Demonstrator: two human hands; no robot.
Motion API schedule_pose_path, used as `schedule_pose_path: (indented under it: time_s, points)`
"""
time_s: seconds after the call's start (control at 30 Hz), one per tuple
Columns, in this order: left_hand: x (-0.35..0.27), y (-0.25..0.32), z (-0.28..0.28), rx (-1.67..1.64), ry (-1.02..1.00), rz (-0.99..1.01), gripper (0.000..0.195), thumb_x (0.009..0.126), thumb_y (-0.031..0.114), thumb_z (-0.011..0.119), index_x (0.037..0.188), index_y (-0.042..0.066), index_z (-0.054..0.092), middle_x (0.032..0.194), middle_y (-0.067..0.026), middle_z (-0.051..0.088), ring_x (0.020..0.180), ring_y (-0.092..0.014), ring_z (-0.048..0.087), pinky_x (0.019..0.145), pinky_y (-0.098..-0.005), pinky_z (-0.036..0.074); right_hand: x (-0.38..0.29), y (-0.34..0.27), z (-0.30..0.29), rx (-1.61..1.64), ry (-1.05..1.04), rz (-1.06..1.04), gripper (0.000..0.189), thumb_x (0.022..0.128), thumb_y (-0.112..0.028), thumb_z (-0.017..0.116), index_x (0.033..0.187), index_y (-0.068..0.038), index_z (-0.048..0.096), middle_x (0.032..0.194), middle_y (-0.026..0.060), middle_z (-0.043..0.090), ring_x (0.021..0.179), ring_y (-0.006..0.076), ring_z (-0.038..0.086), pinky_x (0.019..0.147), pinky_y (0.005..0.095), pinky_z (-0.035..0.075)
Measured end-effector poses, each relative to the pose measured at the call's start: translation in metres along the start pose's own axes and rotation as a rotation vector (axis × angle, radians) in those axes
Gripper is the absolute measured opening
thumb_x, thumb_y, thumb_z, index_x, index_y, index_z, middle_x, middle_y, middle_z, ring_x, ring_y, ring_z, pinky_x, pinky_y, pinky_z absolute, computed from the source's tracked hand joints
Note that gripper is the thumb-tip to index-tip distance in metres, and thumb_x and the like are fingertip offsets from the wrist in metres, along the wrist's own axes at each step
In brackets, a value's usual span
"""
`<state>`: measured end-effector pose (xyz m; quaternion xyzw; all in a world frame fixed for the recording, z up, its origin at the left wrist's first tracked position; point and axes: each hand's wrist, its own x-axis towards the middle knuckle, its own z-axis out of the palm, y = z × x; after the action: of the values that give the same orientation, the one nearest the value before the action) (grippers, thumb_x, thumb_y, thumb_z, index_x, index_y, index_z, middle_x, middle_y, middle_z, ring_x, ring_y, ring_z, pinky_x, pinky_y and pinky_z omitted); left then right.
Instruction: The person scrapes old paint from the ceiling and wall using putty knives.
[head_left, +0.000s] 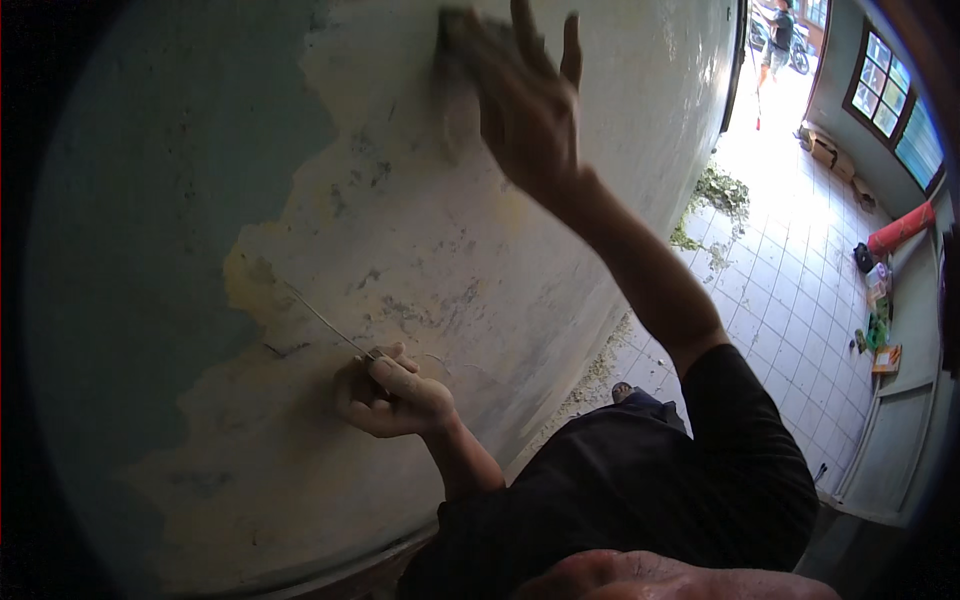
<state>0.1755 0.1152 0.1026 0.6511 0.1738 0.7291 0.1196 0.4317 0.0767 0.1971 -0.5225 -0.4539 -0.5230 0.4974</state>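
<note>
My left hand (397, 397) is closed around a thin, straight metal tool (330, 322), seen nearly edge-on; its grip is hidden by my fingers. The tool's far end slants up and left toward a yellowish bare patch on the wall (420, 247). Higher up, my right hand (532, 112) is raised to the wall with some fingers spread. Under its blurred fingers is a dark pad (454, 37), too smeared by motion to name exactly. Green-grey paint covers the wall's left part, while a pale, stained area with dark specks spreads across the middle.
Paint flakes (720, 191) lie heaped on the white tile floor (787, 300) along the wall's foot. A red roll (900, 227), a cardboard box (831, 156) and small items line the opposite side. A person (780, 37) stands beyond the bright doorway.
</note>
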Motion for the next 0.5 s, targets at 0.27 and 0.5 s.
schedule_pose_path:
  time_s: [0.27, 0.5]
  points:
    - [-0.001, -0.003, 0.0, -0.032, -0.023, 0.077, 0.022, 0.108, 0.017, 0.047, 0.104, -0.002, 0.037, 0.062, -0.0023, 0.054, 0.05, -0.006, 0.045, 0.045, -0.0211, 0.037, -0.131, -0.031, -0.019, 0.094, -0.212, 0.112, 0.047, 0.095, 0.002, 0.059, 0.139, -0.015, 0.061, 0.149, 0.0015, 0.058, 0.154, 0.0256, 0.033, 0.126, 0.0659, -0.001]
    - [0.001, 0.002, 0.004, -0.002, 0.02, 0.088, 0.028, 0.111, 0.025, 0.047, 0.099, 0.0, 0.04, 0.057, 0.0011, 0.046, 0.048, -0.004, 0.041, 0.043, -0.0193, 0.032, -0.014, 0.013, 0.002, 0.01, 0.001, 0.063, 0.049, 0.095, 0.0, 0.061, 0.141, -0.018, 0.06, 0.15, 0.0014, 0.058, 0.154, 0.0268, 0.033, 0.125, 0.0657, 0.0]
